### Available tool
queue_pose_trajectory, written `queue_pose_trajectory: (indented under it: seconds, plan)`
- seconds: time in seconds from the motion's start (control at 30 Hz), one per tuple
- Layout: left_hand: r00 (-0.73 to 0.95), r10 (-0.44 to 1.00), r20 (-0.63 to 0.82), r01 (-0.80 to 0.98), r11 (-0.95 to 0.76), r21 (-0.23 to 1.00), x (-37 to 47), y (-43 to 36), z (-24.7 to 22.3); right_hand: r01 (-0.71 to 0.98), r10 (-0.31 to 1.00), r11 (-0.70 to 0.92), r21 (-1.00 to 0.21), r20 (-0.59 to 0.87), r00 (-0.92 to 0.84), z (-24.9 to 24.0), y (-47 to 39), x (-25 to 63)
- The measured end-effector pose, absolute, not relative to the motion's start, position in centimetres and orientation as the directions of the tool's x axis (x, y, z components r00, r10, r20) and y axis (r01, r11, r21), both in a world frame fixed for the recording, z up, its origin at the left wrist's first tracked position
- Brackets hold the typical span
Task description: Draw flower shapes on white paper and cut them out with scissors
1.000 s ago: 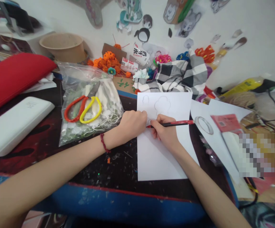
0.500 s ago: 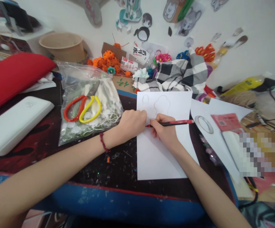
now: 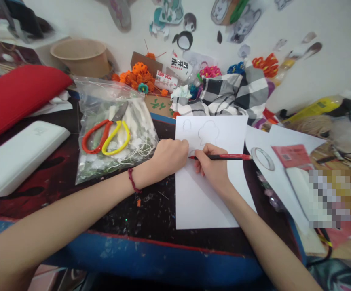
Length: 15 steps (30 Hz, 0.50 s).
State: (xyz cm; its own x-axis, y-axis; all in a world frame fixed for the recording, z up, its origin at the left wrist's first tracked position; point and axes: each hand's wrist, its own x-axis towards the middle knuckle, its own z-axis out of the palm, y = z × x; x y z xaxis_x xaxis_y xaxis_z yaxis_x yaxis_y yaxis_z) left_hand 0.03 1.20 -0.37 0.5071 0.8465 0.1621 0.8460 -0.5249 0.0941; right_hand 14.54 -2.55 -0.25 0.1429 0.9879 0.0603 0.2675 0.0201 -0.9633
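A red-and-black pencil [image 3: 234,157] is pinched in my right hand [image 3: 212,165], its tip against a white sheet of paper [image 3: 207,210] near the left edge. Above the hand, the sheet carries a faint cloud-like outline [image 3: 208,131] and a small rounded outline [image 3: 187,124]. My left hand [image 3: 171,155] is closed in a fist on the sheet's left edge, just beside the pencil tip. Its fingers are curled under and mostly hidden; nothing sticks out of them. A dark red braided bracelet [image 3: 134,180] circles the left wrist.
Left of the paper, scissors [image 3: 105,137] with red and yellow handles lie on a clear plastic bag [image 3: 139,109]. Further left are a white power bank [image 3: 26,155] and a red case [image 3: 24,101]. A tape roll [image 3: 263,159] lies to the right. Checkered cloth [image 3: 233,95] is bunched behind.
The pencil has swung a little, and its tip now shows clear of my left fist, with a short curved line beside it. My left hand stays put; the view has shifted slightly.
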Motion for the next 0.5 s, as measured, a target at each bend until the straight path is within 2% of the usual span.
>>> queue_pose_trajectory:
  seconds: [0.27,0.5]
  plan:
    - [0.507,0.846,0.165,0.844,-0.527,0.103,0.07,1.17,-0.37,0.275,1.000,-0.022,-0.961,-0.026,-0.009,0.28,-2.14,15.23]
    - [0.519,0.835,0.181,0.834,-0.542,0.107,-0.01,1.23,-0.54,0.236,0.996,-0.007,-0.972,0.014,0.087,-0.23,-2.22,14.95]
